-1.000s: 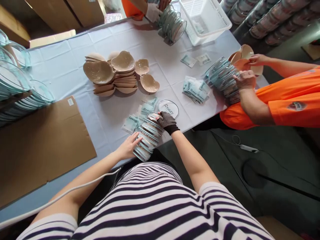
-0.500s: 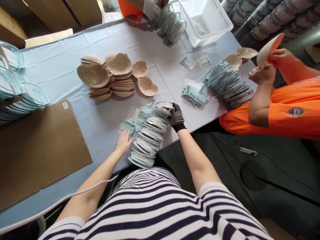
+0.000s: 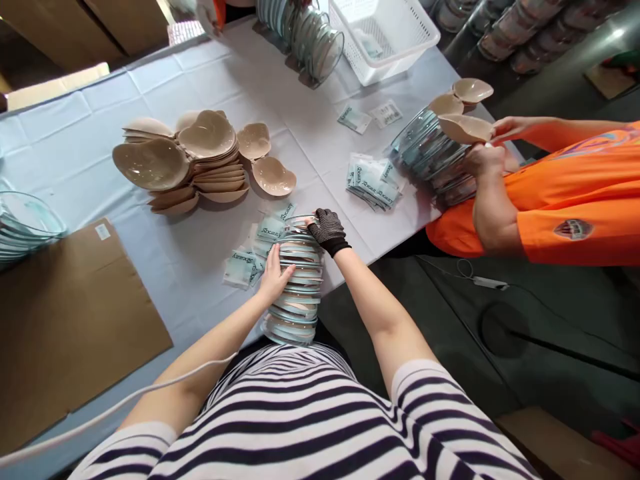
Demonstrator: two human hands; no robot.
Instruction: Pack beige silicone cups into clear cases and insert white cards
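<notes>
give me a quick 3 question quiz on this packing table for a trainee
1. True or false: the right hand, in a dark mesh glove, rests at the top of the stack of round clear cases.
2. Multiple choice: the bare left hand touches A) the white basket B) the side of the stack C) the cardboard sheet.
3. What lies on the tablecloth just beyond the stack?

Key: 1 true. 2 B. 3 printed sachets.
</notes>
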